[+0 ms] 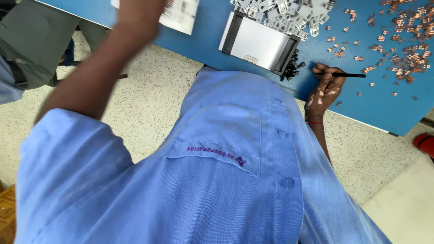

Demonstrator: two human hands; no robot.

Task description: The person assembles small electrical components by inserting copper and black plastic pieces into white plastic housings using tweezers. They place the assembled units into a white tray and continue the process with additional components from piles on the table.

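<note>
Loads of tiny copper bits (409,49) sit at 2 o'clock of my right hand (326,88), pinched on a thin black stick (346,75), so one careless sweep could scatter them, and my blurred left arm (104,63) hides its hand.

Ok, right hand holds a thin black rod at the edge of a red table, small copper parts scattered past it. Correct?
Not quite: the table is blue, not red, as the head view shows. The rest stands: the right hand holds a thin black rod at the table's edge, with small copper parts scattered past it.
</note>
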